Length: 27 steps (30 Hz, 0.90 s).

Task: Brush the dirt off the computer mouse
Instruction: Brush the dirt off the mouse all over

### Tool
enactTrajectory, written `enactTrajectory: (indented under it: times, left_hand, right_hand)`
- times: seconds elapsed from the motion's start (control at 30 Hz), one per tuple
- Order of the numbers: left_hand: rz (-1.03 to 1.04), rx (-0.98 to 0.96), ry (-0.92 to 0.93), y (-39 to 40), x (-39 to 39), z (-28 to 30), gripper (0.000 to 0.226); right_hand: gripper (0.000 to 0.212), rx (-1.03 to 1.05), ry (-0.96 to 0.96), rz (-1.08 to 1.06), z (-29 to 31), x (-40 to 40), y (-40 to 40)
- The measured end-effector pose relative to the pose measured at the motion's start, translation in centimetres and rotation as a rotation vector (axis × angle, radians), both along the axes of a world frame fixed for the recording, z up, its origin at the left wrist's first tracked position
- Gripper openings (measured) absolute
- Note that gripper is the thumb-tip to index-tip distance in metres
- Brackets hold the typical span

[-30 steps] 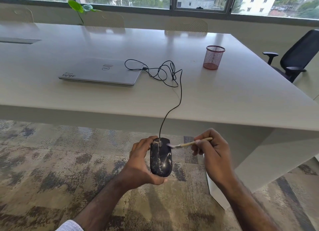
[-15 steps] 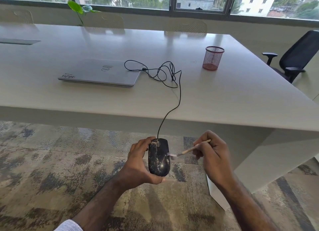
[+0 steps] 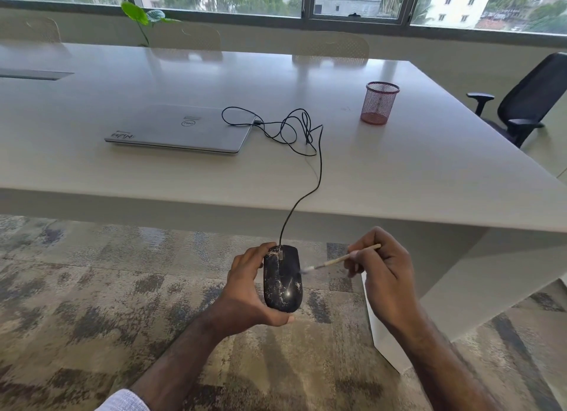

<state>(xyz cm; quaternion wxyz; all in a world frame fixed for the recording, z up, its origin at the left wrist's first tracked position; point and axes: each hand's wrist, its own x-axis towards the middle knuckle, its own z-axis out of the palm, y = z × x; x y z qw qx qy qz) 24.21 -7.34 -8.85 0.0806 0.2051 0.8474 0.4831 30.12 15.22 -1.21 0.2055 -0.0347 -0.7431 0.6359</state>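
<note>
A black computer mouse [image 3: 283,280] streaked with pale dirt is held in the air below the table's front edge, over the carpet. My left hand [image 3: 245,291] grips it from the left side and underneath. Its black cable [image 3: 319,165] runs up over the table edge to a tangle beside the laptop. My right hand [image 3: 385,275] pinches a thin wooden-handled brush [image 3: 340,259] like a pen. The blurred bristle tip touches the mouse's right edge, about a third of the way down from its front.
A closed silver laptop [image 3: 181,129] lies on the white table [image 3: 399,171]. A red mesh pen cup [image 3: 379,103] stands at the right. A black office chair [image 3: 527,100] is at the far right. Patterned carpet [image 3: 92,288] lies below.
The brush tip has moved down the mouse's right side from near the front. Both hands and the mouse shifted slightly left.
</note>
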Motion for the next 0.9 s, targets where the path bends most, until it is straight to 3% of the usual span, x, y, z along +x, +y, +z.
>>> enactTrajectory:
  times: [0.23, 0.43, 0.9]
  left_hand:
    - [-0.01, -0.012, 0.005, 0.03, 0.0, 0.02, 0.119]
    - [-0.007, -0.016, 0.021, -0.11, 0.11, 0.0, 0.116]
    - [-0.004, -0.017, 0.004, -0.01, 0.19, 0.18, 0.119]
  right_hand:
    - [0.015, 0.038, -0.035, 0.113, -0.02, 0.34, -0.27]
    - [0.016, 0.001, 0.048, 0.04, 0.36, 0.27, -0.3]
    - [0.012, 0.034, 0.072, 0.089, 0.15, 0.71, -0.34]
